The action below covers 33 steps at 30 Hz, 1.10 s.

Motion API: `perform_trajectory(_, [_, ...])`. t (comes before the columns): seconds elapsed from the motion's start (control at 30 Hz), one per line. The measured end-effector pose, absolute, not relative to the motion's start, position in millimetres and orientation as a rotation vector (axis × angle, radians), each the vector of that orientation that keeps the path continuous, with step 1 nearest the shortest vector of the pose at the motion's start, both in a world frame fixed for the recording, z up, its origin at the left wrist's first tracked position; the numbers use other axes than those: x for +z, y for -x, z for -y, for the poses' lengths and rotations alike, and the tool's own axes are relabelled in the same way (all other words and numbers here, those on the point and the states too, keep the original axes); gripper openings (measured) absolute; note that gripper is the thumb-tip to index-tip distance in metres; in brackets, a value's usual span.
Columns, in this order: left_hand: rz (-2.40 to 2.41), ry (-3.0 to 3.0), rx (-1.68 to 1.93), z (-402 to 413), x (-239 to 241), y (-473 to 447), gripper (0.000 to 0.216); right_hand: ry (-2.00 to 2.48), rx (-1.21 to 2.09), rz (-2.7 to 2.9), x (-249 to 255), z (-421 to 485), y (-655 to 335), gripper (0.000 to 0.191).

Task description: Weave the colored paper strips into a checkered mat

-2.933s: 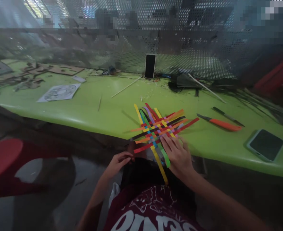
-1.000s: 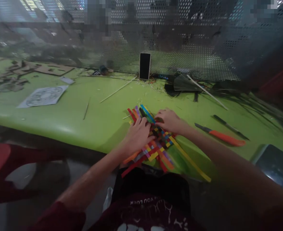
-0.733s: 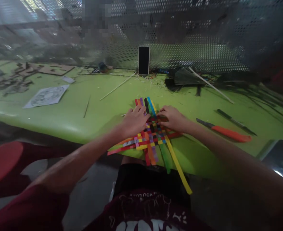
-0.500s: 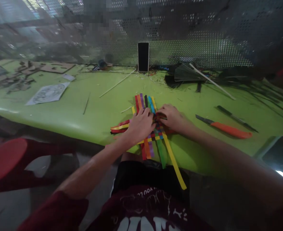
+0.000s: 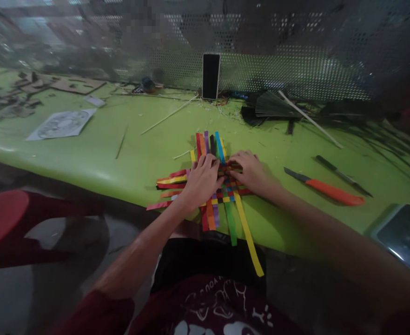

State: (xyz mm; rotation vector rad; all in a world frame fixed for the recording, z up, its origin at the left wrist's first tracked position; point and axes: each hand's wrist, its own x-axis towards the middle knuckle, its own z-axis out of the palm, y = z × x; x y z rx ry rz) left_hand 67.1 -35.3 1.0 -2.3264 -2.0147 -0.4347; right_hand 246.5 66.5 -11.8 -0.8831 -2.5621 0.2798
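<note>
On the near side of an upright phone (image 5: 211, 77), a mat of interlaced coloured strips (image 5: 227, 190) lies on a green table (image 5: 96, 156). The left hand (image 5: 204, 179) lays bent fingers over the weave; the right hand (image 5: 249, 171) touches it with curled fingers and thumb. Whether either pinches a strip cannot be told. Right of the phone and nearer the person rest an orange-handled knife (image 5: 332, 190) and a dark-handled tool (image 5: 342, 174); left of it, a printed sheet (image 5: 63, 124).

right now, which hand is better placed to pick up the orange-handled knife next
Right hand, most likely: it is at the woven strips' right side, nearer the orange-handled knife. The left hand is farther off, with the right hand in between.
</note>
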Motion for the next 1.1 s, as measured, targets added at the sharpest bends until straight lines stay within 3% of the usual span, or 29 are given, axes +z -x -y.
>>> perform_trajectory(0.2, [2.021,2.321,-0.403,35.4,0.2,-67.0,0.036,0.833,0.343,2.6,-3.9,-65.1,-248.1,0.026])
perform_trajectory(0.4, [2.016,2.296,-0.391,37.1,-0.1,-69.4,0.035,0.954,0.169,2.732,5.5,-69.8,-254.3,0.039])
perform_trajectory(0.5, [2.009,2.303,-0.403,36.9,-1.1,-68.7,0.035,0.964,0.176,2.802,12.1,-77.7,-254.0,0.036])
perform_trajectory(0.7, [1.962,2.263,-0.463,37.0,-4.9,-68.1,0.031,1.156,0.648,2.871,36.8,-94.4,-242.1,0.015])
perform_trajectory(0.83, [1.913,2.239,-0.51,36.6,-8.3,-68.3,0.024,1.188,0.801,2.858,54.4,-101.7,-239.2,0.021])
perform_trajectory(0.97, [1.896,2.262,-0.511,36.0,-7.5,-69.3,0.021,1.18,1.201,2.619,56.5,-100.7,-241.3,0.017])
perform_trajectory(1.1, [1.903,2.293,-0.462,37.5,-2.5,-69.6,0.021,1.184,1.393,2.322,51.1,-92.2,-247.6,0.034])
